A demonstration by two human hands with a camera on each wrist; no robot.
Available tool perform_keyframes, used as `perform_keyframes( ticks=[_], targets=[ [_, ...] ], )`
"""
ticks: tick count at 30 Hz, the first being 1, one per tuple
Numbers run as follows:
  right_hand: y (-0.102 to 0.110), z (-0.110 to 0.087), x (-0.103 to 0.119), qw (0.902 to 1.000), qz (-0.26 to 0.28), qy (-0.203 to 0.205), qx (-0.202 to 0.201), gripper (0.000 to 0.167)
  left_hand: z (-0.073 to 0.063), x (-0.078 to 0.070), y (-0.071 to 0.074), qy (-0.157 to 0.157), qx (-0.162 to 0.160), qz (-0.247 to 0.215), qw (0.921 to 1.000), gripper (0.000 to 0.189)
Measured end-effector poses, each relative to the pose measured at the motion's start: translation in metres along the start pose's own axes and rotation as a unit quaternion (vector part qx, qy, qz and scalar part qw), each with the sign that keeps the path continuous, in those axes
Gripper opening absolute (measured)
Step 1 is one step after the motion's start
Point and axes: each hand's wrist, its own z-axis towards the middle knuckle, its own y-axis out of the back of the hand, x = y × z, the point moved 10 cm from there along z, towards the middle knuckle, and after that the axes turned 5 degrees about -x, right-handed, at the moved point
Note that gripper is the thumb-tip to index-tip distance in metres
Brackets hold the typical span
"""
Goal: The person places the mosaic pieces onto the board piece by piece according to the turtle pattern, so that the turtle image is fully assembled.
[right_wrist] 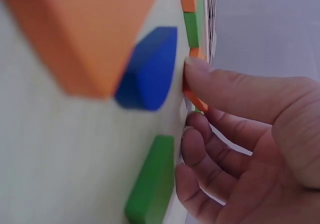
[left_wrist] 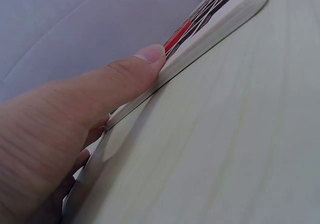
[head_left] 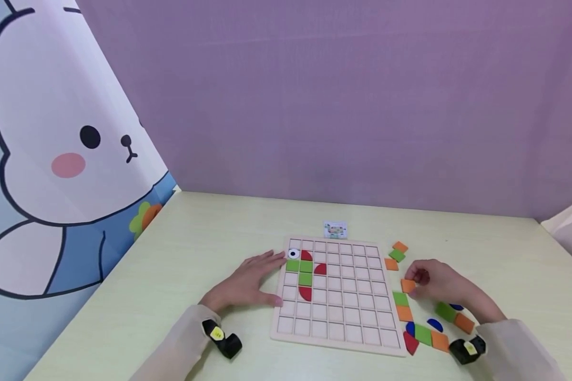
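Beside the near right corner of the gridded board [head_left: 352, 314], a red piece [head_left: 411, 344] lies by a blue piece [head_left: 410, 328], a green tile [head_left: 423, 334] and an orange tile [head_left: 440, 342]. Slightly farther out, a blue half-round [head_left: 435, 325] lies apart. Against the board's left edge rests the left hand [head_left: 243, 280], fingers extended, thumb spread away. Off the right edge, the right hand [head_left: 438, 280] pinches an orange square [head_left: 408, 286] between thumb and finger; whether it is lifted I cannot tell. Three green squares [head_left: 305, 279], three red rounded pieces [head_left: 305, 293] and an eye disc [head_left: 293, 253] occupy left-hand cells. Beyond the far edge lies a picture card [head_left: 336, 229], before a purple backdrop [head_left: 338, 106].
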Motion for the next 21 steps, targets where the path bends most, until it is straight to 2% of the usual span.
perform_keyframes(
  ticks=[5, 7, 12, 21],
  targets=[
    [0.001, 0.001, 0.001, 0.9999, 0.007, -0.001, -0.01, 0.021, 0.001, 0.001, -0.001, 0.001, 0.001, 0.0, 1.0, 0.093],
    [0.002, 0.001, 0.003, 0.9997, 0.009, 0.011, -0.018, 0.018, 0.001, 0.001, -0.001, 0.001, 0.002, 0.0, 1.0, 0.093],
    [0.008, 0.003, 0.007, 0.9987, 0.008, 0.018, -0.047, 0.014, 0.001, 0.001, -0.001, 0.001, 0.005, 0.001, 1.0, 0.093],
    [0.015, 0.004, 0.031, 0.9968, 0.021, 0.043, -0.064, 0.011, 0.001, 0.001, -0.001, 0.001, 0.005, -0.004, 1.0, 0.093]
  ],
)
